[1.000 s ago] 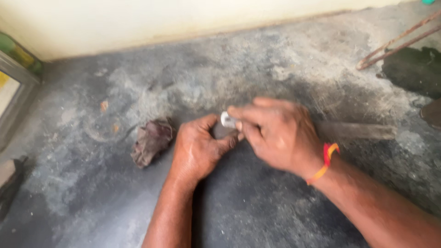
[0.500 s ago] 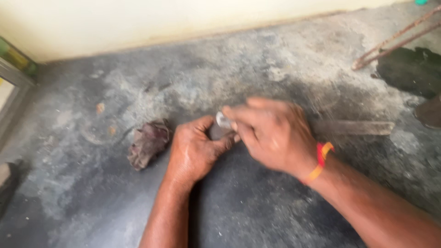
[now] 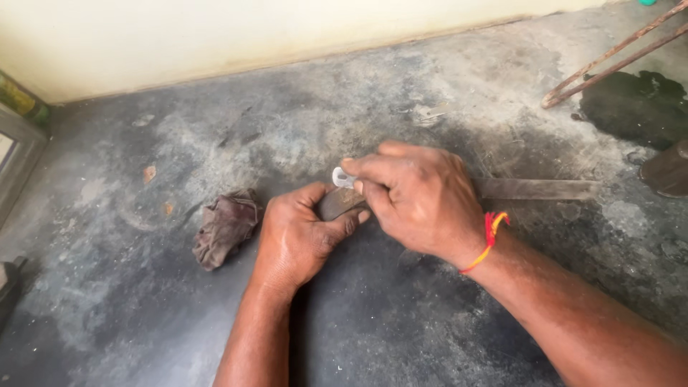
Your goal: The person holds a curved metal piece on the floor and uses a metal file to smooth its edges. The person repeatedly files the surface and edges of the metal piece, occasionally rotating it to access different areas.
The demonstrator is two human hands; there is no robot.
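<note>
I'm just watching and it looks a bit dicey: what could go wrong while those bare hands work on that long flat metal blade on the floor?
1. The left hand grips the blade near its end with bare skin, so a slip might cut the palm.
2. The right hand pinches a small pale piece against the blade; its fingertips sit close to the metal and could get scraped.
3. The blade lies unclamped on the rough floor, so it may shift under pressure.

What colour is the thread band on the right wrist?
The wrist band is red with yellow-orange strands, seen best in the head view.
</note>
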